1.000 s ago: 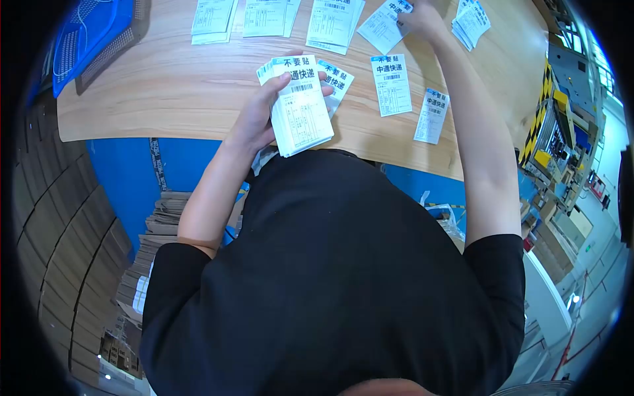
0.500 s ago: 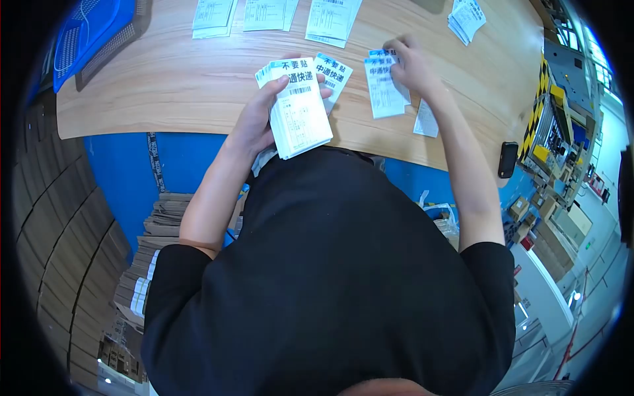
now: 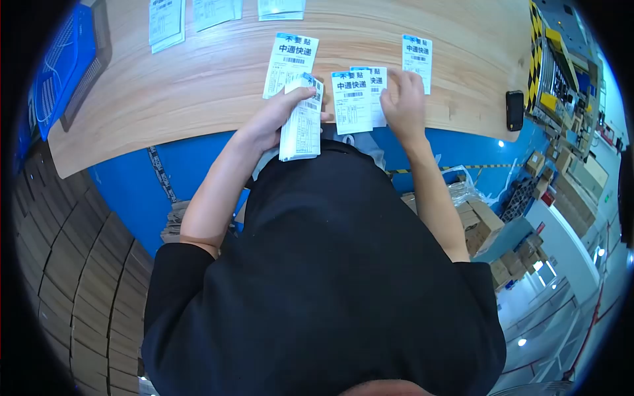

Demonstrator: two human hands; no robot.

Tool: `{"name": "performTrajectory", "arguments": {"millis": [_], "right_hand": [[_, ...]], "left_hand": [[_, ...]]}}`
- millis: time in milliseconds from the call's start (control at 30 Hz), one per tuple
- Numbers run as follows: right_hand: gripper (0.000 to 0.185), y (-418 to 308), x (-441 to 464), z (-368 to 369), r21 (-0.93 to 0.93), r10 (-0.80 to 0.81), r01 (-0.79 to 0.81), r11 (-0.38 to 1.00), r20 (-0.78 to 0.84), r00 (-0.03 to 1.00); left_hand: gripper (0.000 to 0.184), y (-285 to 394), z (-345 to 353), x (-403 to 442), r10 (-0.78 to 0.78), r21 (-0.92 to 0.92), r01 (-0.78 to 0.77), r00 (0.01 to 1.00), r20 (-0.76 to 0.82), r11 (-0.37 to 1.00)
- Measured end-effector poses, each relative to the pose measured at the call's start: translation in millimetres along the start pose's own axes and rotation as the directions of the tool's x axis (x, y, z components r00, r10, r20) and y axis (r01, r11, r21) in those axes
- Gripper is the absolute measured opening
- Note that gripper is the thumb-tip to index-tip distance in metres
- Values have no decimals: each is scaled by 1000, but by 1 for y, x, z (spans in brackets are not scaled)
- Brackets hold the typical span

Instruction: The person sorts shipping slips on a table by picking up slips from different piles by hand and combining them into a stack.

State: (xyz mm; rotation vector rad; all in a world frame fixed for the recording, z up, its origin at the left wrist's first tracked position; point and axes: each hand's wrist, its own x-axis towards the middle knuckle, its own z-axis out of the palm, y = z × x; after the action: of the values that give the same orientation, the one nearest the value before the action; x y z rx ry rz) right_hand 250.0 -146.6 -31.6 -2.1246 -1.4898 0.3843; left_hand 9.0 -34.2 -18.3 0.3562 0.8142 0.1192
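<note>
My left hand (image 3: 290,109) is closed around a thick stack of shipping labels (image 3: 302,135), thumb on top, at the table's front edge. Behind the stack lies another white label sheet (image 3: 291,56) with a blue top strip and large Chinese print. My right hand (image 3: 405,105), slightly blurred, has its thumb and curled fingers at the right edge of two overlapping labels. The front label (image 3: 353,109) covers much of the rear label (image 3: 379,99), and their lower ends reach the table edge. A single label (image 3: 417,63) lies beyond my right hand.
At the back left are several piles of papers, the nearest being a paper pile (image 3: 166,26). A blue basket (image 3: 66,72) stands at the left edge of the wooden table (image 3: 198,99). A black phone-like device (image 3: 514,111) sits near the right corner. Cardboard stacks (image 3: 72,264) fill the lower left.
My right hand has drawn the two overlapping labels toward my body, closer to the left hand's stack. The stack has turned more upright in view. My view has also shifted.
</note>
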Motion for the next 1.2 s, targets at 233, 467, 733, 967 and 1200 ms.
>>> {"name": "performTrajectory", "arguments": {"millis": [233,467,733,967,1200], "right_hand": [[30,10,-88,8,485,610,-561,670,70,789],[31,18,-103,27,743,670,-508,436,109,734],[49,16,-92,41,756,513,-652,-64,585,628],[13,23,-119,43,874,528,-481,-68,441,726],[25,30,-114,54,915,611,-368,-163,387,691]], "left_hand": [[41,-10,28,4,-6,114,15,997,-83,993],[44,-28,48,23,80,114,-73,995,-60,991],[48,-67,60,-28,270,157,-251,956,-113,955],[56,-93,71,-71,343,46,-340,925,-161,939],[55,-85,55,-80,418,-21,-422,903,-100,906]]}}
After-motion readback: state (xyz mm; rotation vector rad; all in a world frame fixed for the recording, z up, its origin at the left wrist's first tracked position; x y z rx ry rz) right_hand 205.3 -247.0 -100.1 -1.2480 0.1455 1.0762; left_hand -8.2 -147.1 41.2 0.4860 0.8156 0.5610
